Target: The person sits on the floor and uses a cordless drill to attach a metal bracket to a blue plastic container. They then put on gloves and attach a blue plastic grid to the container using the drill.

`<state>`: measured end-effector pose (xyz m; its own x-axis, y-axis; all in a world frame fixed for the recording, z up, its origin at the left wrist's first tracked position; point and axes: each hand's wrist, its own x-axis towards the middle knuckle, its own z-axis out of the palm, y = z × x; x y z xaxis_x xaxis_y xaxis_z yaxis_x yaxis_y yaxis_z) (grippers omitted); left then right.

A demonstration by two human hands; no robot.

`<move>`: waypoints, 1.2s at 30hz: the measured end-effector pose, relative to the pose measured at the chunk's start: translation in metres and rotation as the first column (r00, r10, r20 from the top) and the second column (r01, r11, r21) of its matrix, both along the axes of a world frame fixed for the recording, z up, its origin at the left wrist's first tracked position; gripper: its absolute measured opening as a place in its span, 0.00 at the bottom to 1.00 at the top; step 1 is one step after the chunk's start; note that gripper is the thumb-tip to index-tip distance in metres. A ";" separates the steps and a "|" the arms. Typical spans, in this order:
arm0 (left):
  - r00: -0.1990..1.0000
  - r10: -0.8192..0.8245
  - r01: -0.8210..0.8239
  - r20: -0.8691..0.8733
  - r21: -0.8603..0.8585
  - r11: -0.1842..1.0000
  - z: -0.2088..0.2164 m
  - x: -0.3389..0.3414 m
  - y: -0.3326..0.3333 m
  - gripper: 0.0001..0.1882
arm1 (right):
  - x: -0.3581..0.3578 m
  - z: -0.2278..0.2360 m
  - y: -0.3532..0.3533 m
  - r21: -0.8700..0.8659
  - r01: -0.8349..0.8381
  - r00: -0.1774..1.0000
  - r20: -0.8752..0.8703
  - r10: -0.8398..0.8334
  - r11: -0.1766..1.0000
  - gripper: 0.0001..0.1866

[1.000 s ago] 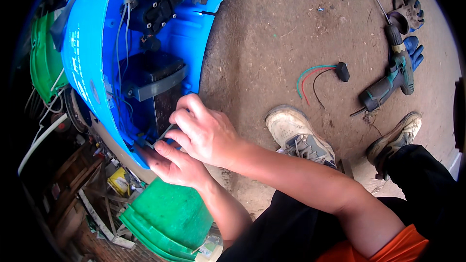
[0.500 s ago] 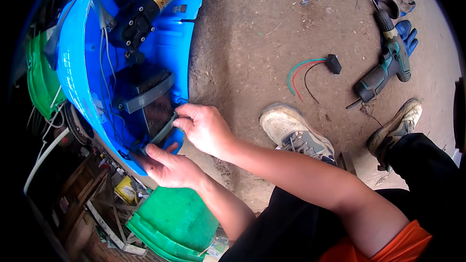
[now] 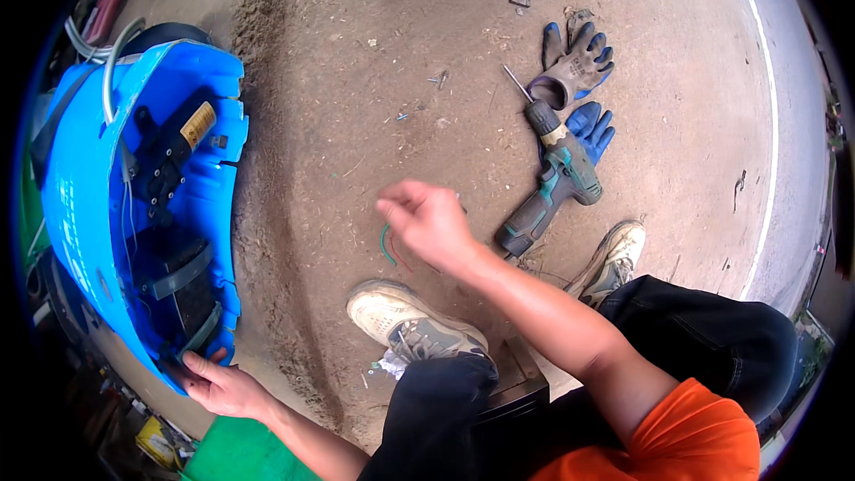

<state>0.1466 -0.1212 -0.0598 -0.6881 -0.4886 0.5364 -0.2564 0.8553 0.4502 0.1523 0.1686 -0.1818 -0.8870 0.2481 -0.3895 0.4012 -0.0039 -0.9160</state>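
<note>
Blue plastic shell (image 3: 80, 205) held at its lower end, with the other hand over the floor (image 3: 329, 125)

Seen from the head, the shell lies at the left with its hollow side toward the person. Its interior bears a black motor unit (image 3: 165, 165) with a pale yellow label and, below this, a dark rectangular box (image 3: 191, 312). One grey strap (image 3: 183, 276) crosses the box; a second grey strip (image 3: 207, 325) slants beside the box's lower end. Thin grey wires run down the shell's inner wall.

The left hand (image 3: 227, 389) is at the shell's lower end, its grip closed about the edge: thumb on the inner side, remaining fingers partly hidden by the plastic. The right hand (image 3: 432, 223) (blurred in outline) is well apart from the shell, above the floor, its fingers curled toward the thumb; whether this grip pinches anything cannot be told. A green wire (image 3: 386, 245) and a red wire show just below that hand, which covers part of their run.

To the right, a cordless drill (image 3: 565, 174) lies with its bit pointing toward the upper left. A grey work glove (image 3: 574, 62) lies beyond the chuck, and a blue glove (image 3: 592, 129) is partly covered by the drill.
</note>
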 end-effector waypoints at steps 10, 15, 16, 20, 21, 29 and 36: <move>0.995 0.076 -0.075 0.070 -0.018 0.997 0.003 0.004 0.004 0.26 | -0.069 -0.042 0.067 0.701 -0.103 0.982 -0.039 0.182 0.706 0.10; 0.998 -0.057 0.061 -0.038 0.103 0.993 -0.004 0.000 0.015 0.26 | -0.084 -0.052 0.063 0.744 -0.165 0.967 -0.007 0.254 0.648 0.09; 0.999 -0.046 0.046 -0.005 0.125 0.991 -0.006 0.001 0.010 0.26 | -0.085 -0.051 0.067 0.764 -0.176 0.967 0.017 0.253 0.621 0.10; 0.997 -0.080 0.081 -0.017 0.151 0.985 -0.005 0.002 0.004 0.26 | -0.084 -0.053 0.068 0.792 -0.099 0.965 -0.072 0.253 0.602 0.11; 0.997 -0.076 0.078 -0.018 0.157 0.985 -0.003 0.003 0.005 0.26 | -0.084 -0.051 0.068 0.784 -0.012 0.957 -0.172 0.235 0.621 0.10; 0.994 -0.087 0.100 -0.065 0.226 0.969 -0.001 0.003 0.004 0.24 | -0.036 0.054 -0.041 -0.458 -0.272 0.957 -0.221 0.188 0.846 0.05; 0.968 -0.163 0.215 -0.191 0.299 0.930 -0.007 -0.005 0.009 0.19 | -0.046 0.112 -0.155 -0.549 -0.446 0.880 -0.411 0.237 0.707 0.07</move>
<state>0.1418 -0.1118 -0.0671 -0.7021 -0.5195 0.4871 -0.0060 0.6883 0.7254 0.1066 0.0133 -0.0701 -0.9541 -0.2944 -0.0551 0.2078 -0.5183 -0.8296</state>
